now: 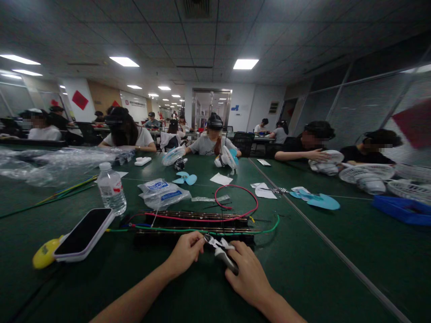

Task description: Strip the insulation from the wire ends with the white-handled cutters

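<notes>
pliers [226, 260] sit low over the green desk [330, 287], in the right hand [247, 271], whose grip is closed around the handles. at their tip, the left hand's [185, 255] grip is pinched together; i cannot tell whether anything small is between its fingers. just beyond lie a green wire [274, 225] and a red wire [256, 202]; a phone [84, 235] is off to the left.

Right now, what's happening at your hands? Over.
Right hand gripping pliers. Left hand at their tip, its hold unclear. Green wire lying just beyond.
</notes>
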The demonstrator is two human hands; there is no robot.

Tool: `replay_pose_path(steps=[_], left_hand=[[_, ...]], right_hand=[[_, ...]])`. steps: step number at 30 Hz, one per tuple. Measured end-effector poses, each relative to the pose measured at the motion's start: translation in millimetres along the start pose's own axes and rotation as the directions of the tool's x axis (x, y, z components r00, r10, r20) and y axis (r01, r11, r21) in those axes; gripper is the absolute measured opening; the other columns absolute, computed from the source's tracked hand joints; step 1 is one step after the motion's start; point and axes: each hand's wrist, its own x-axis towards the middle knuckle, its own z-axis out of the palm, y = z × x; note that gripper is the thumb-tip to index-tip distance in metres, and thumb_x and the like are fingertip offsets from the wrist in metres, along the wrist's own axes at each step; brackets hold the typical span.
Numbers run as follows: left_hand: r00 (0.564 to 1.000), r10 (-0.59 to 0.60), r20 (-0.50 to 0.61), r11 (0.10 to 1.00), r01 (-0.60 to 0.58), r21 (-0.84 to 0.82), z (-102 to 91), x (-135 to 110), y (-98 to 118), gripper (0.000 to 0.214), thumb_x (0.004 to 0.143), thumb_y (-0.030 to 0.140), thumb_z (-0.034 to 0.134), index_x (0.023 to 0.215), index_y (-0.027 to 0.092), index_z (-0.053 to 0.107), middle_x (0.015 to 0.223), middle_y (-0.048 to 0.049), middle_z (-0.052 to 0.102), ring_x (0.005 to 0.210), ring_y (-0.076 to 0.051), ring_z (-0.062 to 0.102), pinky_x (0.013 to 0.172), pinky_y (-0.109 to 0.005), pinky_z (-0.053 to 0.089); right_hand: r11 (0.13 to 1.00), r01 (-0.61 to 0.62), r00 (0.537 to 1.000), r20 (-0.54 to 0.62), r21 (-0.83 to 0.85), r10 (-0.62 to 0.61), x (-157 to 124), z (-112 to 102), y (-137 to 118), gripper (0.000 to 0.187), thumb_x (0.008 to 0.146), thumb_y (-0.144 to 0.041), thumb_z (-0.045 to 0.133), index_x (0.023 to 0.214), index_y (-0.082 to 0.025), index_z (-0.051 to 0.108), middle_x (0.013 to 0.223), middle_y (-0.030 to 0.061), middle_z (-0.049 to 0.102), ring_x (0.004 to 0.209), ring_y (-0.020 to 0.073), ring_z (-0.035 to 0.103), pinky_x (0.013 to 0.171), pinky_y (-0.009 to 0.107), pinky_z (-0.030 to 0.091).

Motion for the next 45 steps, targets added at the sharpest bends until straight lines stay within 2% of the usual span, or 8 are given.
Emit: replay_pose_path(steps=[22,33,45], left_hand=[[1.000,0.008,0.008,0.997,-0.007,-0.071,0.0,2,-5,0.025,0.087,0.038,0.045,0.077,0.015,0.052,0.061,0.0030,0.051,0.042,-0.007,0.045,0.042,-0.018,0.034],[1.000,0.015,0.008,1.000,-0.014,-0.026,-0.3,5,-11,0.025,0.087,0.037,0.044,0.075,0.016,0.050,0.057,0.0040,0.049,0.041,-0.008,0.045,0.043,-0.019,0.035],[0.998,-0.023,0.050,0.998,0.026,-0.051,-0.1,3,-4,0.024,0.086,0.036,0.045,0.074,0.016,0.049,0.062,0.0024,0.053,0.044,-0.008,0.048,0.045,-0.019,0.037]], right_hand=[[0.998,0.001,1.000,-0.029,0.057,0.001,0,0,0,0.029,0.066,-0.015,0.050,0.093,-0.022,0.059,0.114,0.0056,0.051,0.102,0.0216,0.045,0.089,0.033,0.034],[0.999,-0.005,1.000,-0.018,0.044,0.006,1,1,3,0.028,0.067,-0.016,0.050,0.093,-0.022,0.060,0.111,0.0054,0.053,0.100,0.0210,0.047,0.089,0.032,0.035],[1.000,-0.014,1.000,0.013,-0.009,0.014,2,1,3,0.025,0.072,-0.020,0.050,0.095,-0.023,0.062,0.112,0.0054,0.055,0.101,0.0206,0.050,0.089,0.032,0.036]])
